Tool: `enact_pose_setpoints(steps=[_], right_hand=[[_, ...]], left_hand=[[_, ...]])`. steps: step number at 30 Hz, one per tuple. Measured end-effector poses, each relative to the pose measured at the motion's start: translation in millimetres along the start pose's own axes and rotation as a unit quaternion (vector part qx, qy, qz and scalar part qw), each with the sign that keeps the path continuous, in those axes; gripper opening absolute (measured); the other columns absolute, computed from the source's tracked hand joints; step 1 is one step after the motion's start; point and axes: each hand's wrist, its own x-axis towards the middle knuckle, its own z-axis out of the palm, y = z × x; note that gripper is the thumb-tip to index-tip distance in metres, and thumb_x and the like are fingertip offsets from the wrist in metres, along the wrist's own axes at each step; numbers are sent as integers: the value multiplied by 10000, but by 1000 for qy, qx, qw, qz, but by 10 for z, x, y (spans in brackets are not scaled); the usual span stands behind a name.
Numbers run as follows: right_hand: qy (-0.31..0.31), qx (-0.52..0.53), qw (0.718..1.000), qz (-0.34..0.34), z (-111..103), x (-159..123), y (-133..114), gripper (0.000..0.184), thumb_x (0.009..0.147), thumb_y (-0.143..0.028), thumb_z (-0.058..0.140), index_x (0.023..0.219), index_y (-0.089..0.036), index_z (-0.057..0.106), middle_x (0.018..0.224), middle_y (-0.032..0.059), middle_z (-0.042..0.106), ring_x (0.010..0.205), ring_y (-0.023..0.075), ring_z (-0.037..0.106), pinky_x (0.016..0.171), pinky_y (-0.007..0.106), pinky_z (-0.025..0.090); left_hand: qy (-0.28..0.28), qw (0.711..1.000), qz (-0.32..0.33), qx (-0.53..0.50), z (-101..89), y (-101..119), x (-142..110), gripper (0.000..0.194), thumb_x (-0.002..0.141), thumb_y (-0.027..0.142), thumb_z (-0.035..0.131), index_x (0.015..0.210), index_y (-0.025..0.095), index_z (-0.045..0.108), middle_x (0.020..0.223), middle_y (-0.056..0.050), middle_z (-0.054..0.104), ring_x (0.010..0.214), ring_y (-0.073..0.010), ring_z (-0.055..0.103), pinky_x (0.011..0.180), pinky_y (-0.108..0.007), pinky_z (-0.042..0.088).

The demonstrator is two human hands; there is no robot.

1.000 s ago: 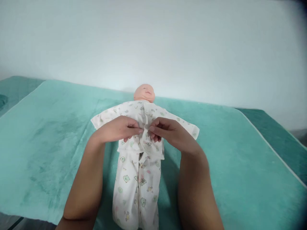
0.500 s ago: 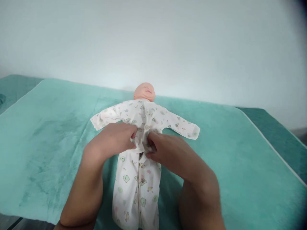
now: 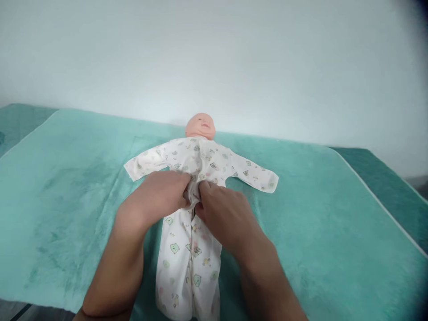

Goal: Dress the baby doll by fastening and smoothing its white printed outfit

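A baby doll [image 3: 200,126] lies on its back, dressed in a white printed top [image 3: 214,156] with long sleeves spread to both sides. Below it are white printed trousers [image 3: 174,263] with a seam or opening down the middle. My left hand [image 3: 167,191] is closed on the top's front edge at the belly. Close beside it, my right hand [image 3: 222,209] pinches the other front edge, the cloth bunched between the two. The fingertips are partly hidden, and whether a fastener sits between them I cannot tell.
A light green plush cloth [image 3: 76,178] with a pale border covers the table under the doll. Darker green cloth [image 3: 374,178] shows past its right and left borders. A plain white wall [image 3: 214,58] rises directly behind the doll's head.
My right hand has moved left, bringing its edge of the top close to my left hand. The cloth between them is more bunched. My left hand has barely moved.
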Motion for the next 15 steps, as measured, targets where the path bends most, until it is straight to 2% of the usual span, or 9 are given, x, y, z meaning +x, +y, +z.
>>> enact_pose_setpoints(steps=[4, 9, 12, 15], right_hand=[[14, 3, 1000, -8, 26, 7, -65, 218, 834, -83, 630, 1002, -192, 543, 982, 56, 690, 853, 209, 675, 550, 313, 252], [32, 31, 999, -27, 82, 6, -48, 259, 827, -22, 556, 1018, -195, 526, 1042, 47, 656, 896, 201, 647, 589, 308, 291], [46, 54, 996, -45, 94, -20, 33, 240, 839, -11, 506, 980, -204, 521, 1021, 35, 645, 862, 183, 621, 602, 305, 288], [54, 69, 994, -60, 44, -54, 159, 232, 846, -1, 454, 915, -214, 518, 922, 7, 634, 726, 147, 554, 584, 309, 250]], left_hand=[[-15, 1000, -6, 6, -9, 25, 7, 131, 786, 285, 556, 711, 222, 469, 692, 7, 618, 595, -155, 505, 541, -322, 261], [-22, 1000, -4, 14, -24, 35, 14, 100, 795, 274, 545, 733, 224, 484, 714, 8, 634, 609, -160, 525, 544, -324, 275], [-14, 1000, 3, 16, -21, 17, 8, 120, 802, 287, 558, 733, 224, 482, 712, 7, 628, 620, -164, 527, 545, -324, 269], [1, 1000, 7, 15, -18, 6, -14, 131, 800, 270, 566, 725, 222, 469, 707, 5, 616, 610, -162, 513, 549, -327, 255]])
